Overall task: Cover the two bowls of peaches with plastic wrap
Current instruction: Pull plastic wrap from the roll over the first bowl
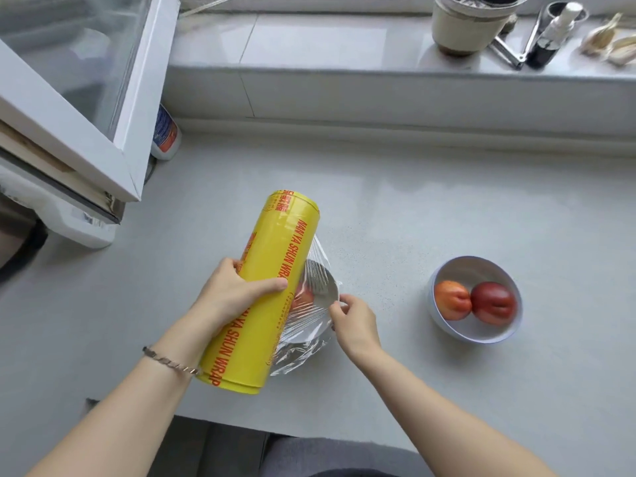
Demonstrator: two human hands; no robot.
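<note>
**Film half drawn over the near bowl, second bowl uncovered**

From my remote seat I see the left hand [237, 290] wrapped round the yellow plastic wrap roll [275, 270], fingers curled over its top with the thumb on the near side. The roll lies slanted, its far end pointing away from me and its near end by the wrist, where a thin bracelet [168, 361] sits. A sheet of clear film [309, 328] runs from the roll's right side across the near bowl [330, 287], crinkled and bunched at the edge nearest me. Through it I can make out a reddish peach [303, 297], partly hidden by the roll. The right hand [356, 321] is at that bowl's right rim, fingertips pinching the film there.

The second bowl [471, 259] stands well to the right on the grey desk [413, 208], with no film on it, holding an orange peach [451, 299] and a dark red peach [493, 302] touching side by side.

On the windowsill [309, 46] behind are a pale cup [464, 29], a spray bottle [550, 39] and garlic [609, 41]. An open window frame [130, 149] juts in at left.
</note>
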